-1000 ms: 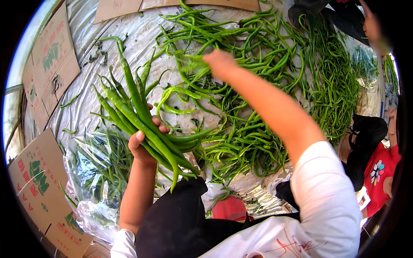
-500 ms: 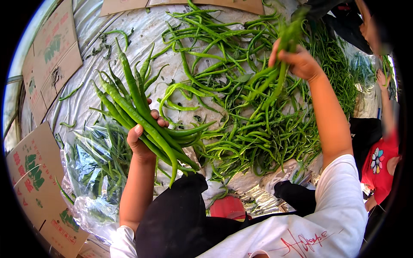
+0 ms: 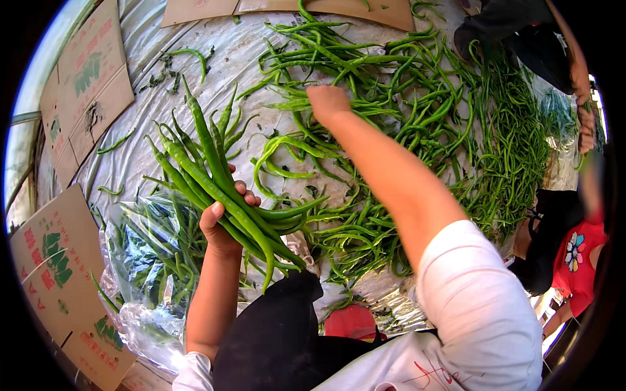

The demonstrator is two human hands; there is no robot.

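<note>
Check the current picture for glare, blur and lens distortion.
Head view: white glare on the clear plastic bag; head view: a co-worker's forearm smeared near the right rim, while the left hand and its green peppers look fairly crisp; head view: fisheye circle, corners black.

white short-sleeved shirt (image 3: 489,306) | red scrawled marking (image 3: 432,374) on front | black trousers (image 3: 267,329)

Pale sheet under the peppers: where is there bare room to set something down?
The barest patch of the sheet lies below the top cardboard, above the bunch in the left hand, between one curved pepper and the loose pile. Crowded: across the pile, and lower left around the filled bag.
</note>
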